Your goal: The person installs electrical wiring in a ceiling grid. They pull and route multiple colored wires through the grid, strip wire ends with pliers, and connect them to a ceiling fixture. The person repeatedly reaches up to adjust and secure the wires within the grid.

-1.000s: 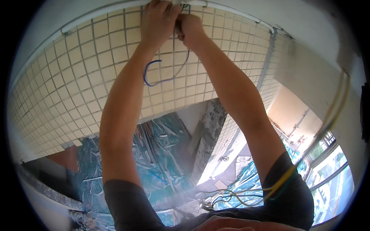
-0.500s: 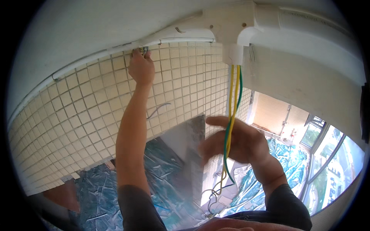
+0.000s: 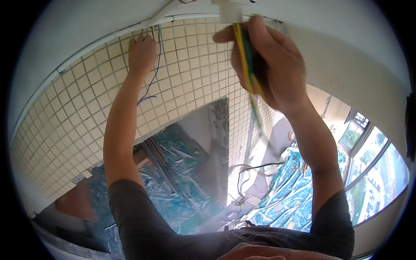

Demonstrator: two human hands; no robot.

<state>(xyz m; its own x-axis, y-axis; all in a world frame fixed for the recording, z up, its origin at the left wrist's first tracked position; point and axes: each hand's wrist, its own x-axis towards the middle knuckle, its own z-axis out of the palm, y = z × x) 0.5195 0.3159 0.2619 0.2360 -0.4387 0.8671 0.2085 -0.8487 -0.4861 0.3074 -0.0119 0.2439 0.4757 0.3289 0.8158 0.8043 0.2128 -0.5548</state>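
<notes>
High on the tiled wall, my left hand has its fingers curled around thin wires that come down from the white conduit. The ends in its fingers are hidden. Beside it a dark blue wire hangs loose down the tiles. My right hand is raised just below a white box-like fitting. It curls around yellow and green wires that drop from the fitting, thumb up and one finger pointing left. Motion blurs it slightly.
Cream square tiles cover the wall, with an opening edged in rough grey. Crumpled green-blue sheeting lies on the floor far below. Loose wire loops hang near the corner. Windows are at the right.
The right hand has risen from lower on the hanging wires to just under the fitting and closed around them. The fitting now sits higher in view. The dark blue wire now shows beside the left hand.
</notes>
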